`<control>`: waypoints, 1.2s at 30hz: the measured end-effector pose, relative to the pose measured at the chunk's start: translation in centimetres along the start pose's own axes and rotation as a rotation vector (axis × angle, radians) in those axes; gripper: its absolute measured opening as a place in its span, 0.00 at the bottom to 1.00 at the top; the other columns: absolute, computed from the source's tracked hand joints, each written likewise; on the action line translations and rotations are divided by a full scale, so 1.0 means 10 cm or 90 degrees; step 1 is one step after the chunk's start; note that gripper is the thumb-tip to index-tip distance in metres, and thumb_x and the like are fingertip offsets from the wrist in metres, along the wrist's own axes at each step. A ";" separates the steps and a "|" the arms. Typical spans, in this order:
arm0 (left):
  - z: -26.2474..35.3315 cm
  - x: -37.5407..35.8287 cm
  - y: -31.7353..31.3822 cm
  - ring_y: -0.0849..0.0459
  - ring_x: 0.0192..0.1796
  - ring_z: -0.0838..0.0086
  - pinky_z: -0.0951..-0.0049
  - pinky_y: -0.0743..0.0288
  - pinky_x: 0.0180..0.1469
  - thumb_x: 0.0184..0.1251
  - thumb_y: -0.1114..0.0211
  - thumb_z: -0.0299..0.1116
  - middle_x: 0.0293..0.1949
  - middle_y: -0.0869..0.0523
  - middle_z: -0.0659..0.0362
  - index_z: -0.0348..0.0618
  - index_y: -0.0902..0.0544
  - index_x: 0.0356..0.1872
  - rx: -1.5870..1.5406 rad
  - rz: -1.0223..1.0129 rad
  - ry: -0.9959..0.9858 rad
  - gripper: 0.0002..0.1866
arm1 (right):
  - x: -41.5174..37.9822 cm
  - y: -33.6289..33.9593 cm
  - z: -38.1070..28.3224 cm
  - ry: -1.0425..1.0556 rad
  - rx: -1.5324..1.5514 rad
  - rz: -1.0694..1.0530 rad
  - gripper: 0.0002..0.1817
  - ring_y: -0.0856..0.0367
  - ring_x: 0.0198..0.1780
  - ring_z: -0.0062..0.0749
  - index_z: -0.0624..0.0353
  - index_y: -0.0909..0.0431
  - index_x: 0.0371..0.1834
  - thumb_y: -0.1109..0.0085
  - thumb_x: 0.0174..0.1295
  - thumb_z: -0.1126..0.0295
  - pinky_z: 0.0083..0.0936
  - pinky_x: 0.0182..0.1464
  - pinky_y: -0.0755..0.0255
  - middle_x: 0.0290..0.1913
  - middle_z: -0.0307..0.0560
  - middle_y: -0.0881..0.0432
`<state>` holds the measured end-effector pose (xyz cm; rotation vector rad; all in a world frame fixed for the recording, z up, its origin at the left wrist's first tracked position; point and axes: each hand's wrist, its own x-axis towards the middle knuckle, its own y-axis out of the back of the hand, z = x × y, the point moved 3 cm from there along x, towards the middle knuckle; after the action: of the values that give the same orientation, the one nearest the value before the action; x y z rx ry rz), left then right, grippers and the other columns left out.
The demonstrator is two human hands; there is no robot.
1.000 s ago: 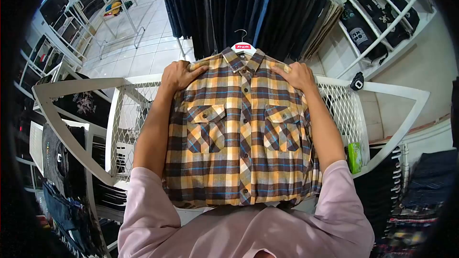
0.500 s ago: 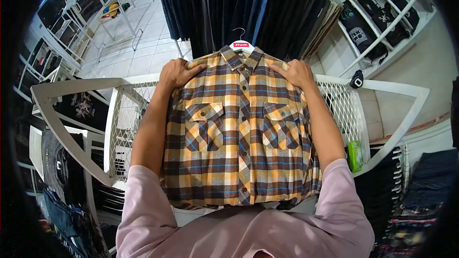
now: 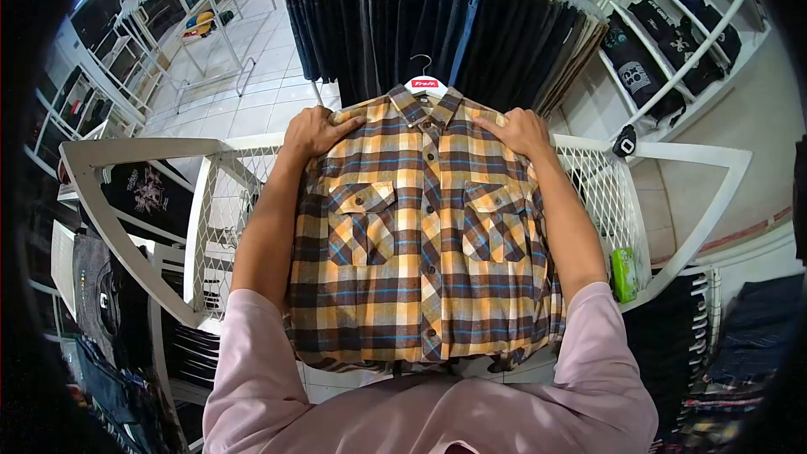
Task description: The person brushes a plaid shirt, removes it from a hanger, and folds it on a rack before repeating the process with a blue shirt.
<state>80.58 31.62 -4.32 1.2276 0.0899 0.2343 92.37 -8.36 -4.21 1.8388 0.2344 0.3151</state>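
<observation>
A yellow, brown and white plaid shirt (image 3: pixel 430 227) is spread face up in front of me, buttoned, with two flapped chest pockets. Its collar points away from me, and a white hanger (image 3: pixel 426 84) with a red label and metal hook pokes out of the neck. My left hand (image 3: pixel 319 130) is closed on the shirt's left-side shoulder, thumb pointing inward on the cloth. On the opposite shoulder my right hand (image 3: pixel 523 132) grips in the same way. The fingertips of both hands are partly hidden behind the shoulder edges. Under the shirt is a white mesh rack (image 3: pixel 225 227).
Beyond the hanger stands a rail of dark trousers (image 3: pixel 395 25). A green packet (image 3: pixel 624 274) sits at the mesh rack's right side, and a small black item (image 3: pixel 625 141) is on its upper right bar. Rolled dark garments (image 3: pixel 643 76) fill a shelf at upper right.
The view has shifted very slightly. Both hands keep their hold on the shirt's shoulders, and the shirt lies as before.
</observation>
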 end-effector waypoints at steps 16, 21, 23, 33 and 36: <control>-0.04 0.08 -0.04 0.08 0.37 0.44 0.50 0.14 0.42 0.55 0.42 0.85 0.29 0.11 0.35 0.30 0.09 0.32 0.019 0.005 -0.007 0.53 | 0.04 -0.01 0.03 0.005 0.003 0.015 0.51 0.10 0.31 0.54 0.65 0.12 0.20 0.40 0.50 0.16 0.46 0.41 0.18 0.25 0.62 0.13; -0.05 0.03 -0.05 0.09 0.39 0.42 0.50 0.15 0.45 0.61 0.43 0.81 0.32 0.10 0.37 0.32 0.09 0.35 0.005 0.028 -0.025 0.49 | 0.02 -0.02 0.06 0.043 -0.003 0.040 0.49 0.10 0.34 0.57 0.65 0.11 0.23 0.43 0.56 0.19 0.47 0.41 0.18 0.28 0.64 0.12; -0.07 0.03 -0.03 0.10 0.39 0.41 0.49 0.17 0.45 0.68 0.45 0.77 0.33 0.10 0.39 0.34 0.09 0.36 0.006 0.067 -0.055 0.45 | 0.07 -0.03 0.07 0.071 0.002 0.080 0.48 0.10 0.35 0.58 0.65 0.10 0.25 0.44 0.59 0.21 0.48 0.42 0.18 0.29 0.65 0.12; -0.06 -0.05 0.00 0.16 0.53 0.50 0.51 0.31 0.64 0.83 0.49 0.56 0.41 0.11 0.47 0.39 0.10 0.41 -0.028 0.200 -0.187 0.30 | 0.43 0.09 -0.66 0.166 0.109 0.132 0.31 0.11 0.52 0.49 0.58 0.13 0.55 0.33 0.65 0.41 0.42 0.55 0.19 0.51 0.55 0.10; -0.08 -0.07 0.00 0.16 0.49 0.50 0.51 0.32 0.63 0.83 0.49 0.55 0.38 0.11 0.46 0.38 0.11 0.37 -0.050 0.204 -0.199 0.30 | 0.62 -0.07 -0.92 0.196 0.187 0.140 0.30 0.14 0.59 0.49 0.55 0.14 0.61 0.27 0.61 0.47 0.41 0.59 0.21 0.56 0.53 0.12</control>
<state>79.80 32.17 -4.65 1.1839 -0.3861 0.3179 95.15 2.15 -1.81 2.1067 0.3032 0.7523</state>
